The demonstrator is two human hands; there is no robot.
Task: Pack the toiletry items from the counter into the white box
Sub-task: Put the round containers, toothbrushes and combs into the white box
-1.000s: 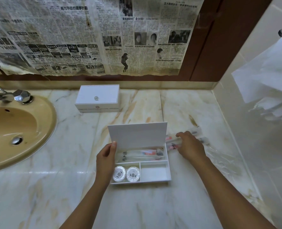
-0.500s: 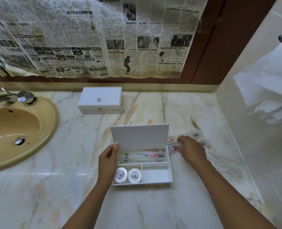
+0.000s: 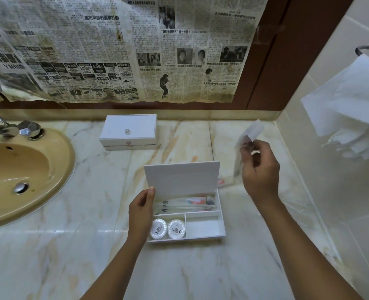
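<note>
White box (image 3: 203, 228) held at its left edge by my left hand (image 3: 141, 210); right hand (image 3: 260, 169) pinches clear sachet (image 3: 247, 139) above-right.

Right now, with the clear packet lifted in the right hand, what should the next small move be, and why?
Probably bring the right hand left and down to lay its clear packet into the long back compartment of the white box, on the packets already there. The left hand holds the lid open, and the packet looks too long for the empty small compartment.
</note>
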